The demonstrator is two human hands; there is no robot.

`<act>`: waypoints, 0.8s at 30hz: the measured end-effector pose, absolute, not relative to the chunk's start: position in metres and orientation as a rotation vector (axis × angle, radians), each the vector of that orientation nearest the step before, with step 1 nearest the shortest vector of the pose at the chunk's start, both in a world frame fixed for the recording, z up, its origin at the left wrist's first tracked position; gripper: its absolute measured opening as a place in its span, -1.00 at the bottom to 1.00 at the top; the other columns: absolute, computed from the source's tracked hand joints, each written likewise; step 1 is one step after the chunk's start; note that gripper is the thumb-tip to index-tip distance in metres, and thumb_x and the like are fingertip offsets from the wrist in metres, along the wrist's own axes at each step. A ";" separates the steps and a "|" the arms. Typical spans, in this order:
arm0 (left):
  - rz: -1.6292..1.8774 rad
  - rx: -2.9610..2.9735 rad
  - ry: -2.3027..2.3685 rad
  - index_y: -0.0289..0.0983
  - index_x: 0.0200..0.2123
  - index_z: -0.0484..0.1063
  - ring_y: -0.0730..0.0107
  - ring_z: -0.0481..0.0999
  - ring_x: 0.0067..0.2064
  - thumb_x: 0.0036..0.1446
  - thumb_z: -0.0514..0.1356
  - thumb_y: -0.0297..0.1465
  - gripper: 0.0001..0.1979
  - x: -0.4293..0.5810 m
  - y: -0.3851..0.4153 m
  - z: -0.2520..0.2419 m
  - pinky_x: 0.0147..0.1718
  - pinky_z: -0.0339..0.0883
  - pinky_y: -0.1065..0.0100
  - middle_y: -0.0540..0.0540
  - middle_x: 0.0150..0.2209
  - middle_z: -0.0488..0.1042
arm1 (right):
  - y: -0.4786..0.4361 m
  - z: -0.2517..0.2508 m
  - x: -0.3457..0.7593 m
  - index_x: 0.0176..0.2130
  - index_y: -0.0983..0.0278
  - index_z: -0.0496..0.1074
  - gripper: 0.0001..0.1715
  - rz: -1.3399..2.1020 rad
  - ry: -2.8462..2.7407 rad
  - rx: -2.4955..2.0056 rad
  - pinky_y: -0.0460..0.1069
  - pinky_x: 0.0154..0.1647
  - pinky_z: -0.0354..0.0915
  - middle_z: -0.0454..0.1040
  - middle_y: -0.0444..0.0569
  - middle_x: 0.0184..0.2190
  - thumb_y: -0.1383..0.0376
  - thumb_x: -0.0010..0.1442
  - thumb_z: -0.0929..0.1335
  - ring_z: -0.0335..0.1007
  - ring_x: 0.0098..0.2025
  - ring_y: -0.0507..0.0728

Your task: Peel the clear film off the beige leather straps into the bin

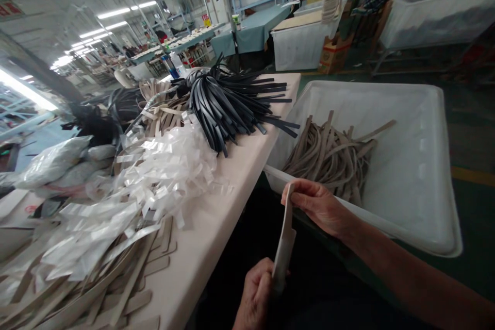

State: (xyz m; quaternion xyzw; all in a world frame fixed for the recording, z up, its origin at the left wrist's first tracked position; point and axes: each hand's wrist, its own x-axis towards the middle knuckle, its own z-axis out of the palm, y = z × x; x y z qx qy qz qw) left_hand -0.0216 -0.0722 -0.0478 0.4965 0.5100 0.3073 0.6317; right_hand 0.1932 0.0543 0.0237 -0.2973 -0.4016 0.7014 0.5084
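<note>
Head view: the left hand (253, 296) is closed around the lower end of a pale strip (285, 242) and the right hand (319, 206) pinches its top. The strip stands nearly upright between the table (232, 201) and the bin (425, 165) of tan strips (328, 157).

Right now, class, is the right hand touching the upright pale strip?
Touching. The head view shows the right hand pinching the upper end of the upright pale strip; the left hand grips its lower end.

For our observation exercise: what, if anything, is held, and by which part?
A pale strip: right hand pinches its top end, left hand grips its lower end.
</note>
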 end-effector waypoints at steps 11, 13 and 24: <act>0.605 0.916 0.959 -0.30 -0.31 0.59 0.32 0.35 -0.29 -0.02 0.37 -0.07 -0.61 -0.035 -0.075 -0.060 -0.23 0.19 0.35 -0.04 -0.37 0.44 | 0.039 0.017 0.212 -0.35 0.24 0.57 -0.78 1.793 -1.021 -0.603 -0.13 -0.45 0.26 0.46 -0.12 -0.51 0.16 0.16 0.56 0.32 -0.47 0.01; 0.729 0.787 1.048 -0.31 -0.39 0.54 0.42 0.28 -0.40 -0.01 0.37 -0.06 -0.61 -0.034 -0.072 -0.067 -0.33 0.14 0.39 0.00 -0.46 0.40 | 0.037 0.019 0.216 -0.35 0.24 0.57 -0.78 1.814 -1.083 -0.560 -0.13 -0.46 0.24 0.45 -0.12 -0.51 0.15 0.19 0.54 0.30 -0.48 0.00; 0.962 0.861 1.234 -0.30 -0.32 0.53 0.51 0.20 -0.46 0.10 0.31 -0.10 -0.66 -0.013 -0.024 -0.015 -0.45 0.09 0.44 0.06 -0.51 0.33 | 0.039 0.017 0.171 -0.34 0.20 0.62 -0.75 1.757 -1.235 -0.739 0.12 0.18 0.29 0.38 0.00 0.21 0.07 0.13 0.55 0.31 0.21 0.28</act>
